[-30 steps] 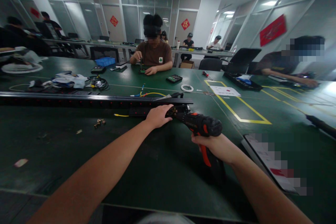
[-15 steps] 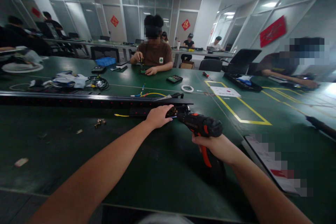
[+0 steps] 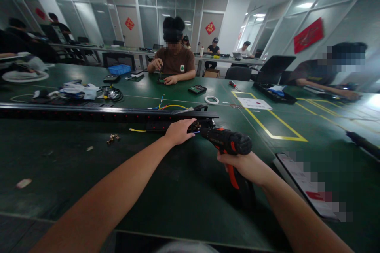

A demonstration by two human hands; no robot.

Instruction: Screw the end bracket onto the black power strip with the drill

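A long black metal housing (image 3: 74,113) lies across the table, with red dots along its front. At its right end my left hand (image 3: 179,131) grips the black end section, thumb in front and fingers over the top. Brass-coloured terminals (image 3: 196,126) show beside the thumb and fingertips. My right hand (image 3: 234,161) is closed round the handle of a black and orange cordless drill (image 3: 227,139). The drill's nose points left at the terminals; whether its tip touches them cannot be made out. Yellow and blue wires (image 3: 173,106) stick up behind the housing.
Small brass screws (image 3: 113,138) lie in front of the housing. A phone-like slab (image 3: 305,185) lies right of my right forearm. Behind are a white tape roll (image 3: 211,100), a paper sheet (image 3: 254,103) and a black tray (image 3: 274,93). A co-worker (image 3: 175,59) sits opposite.
My hands and the drill stay in nearly the same place. The co-worker's raised hand opposite shifts slightly.
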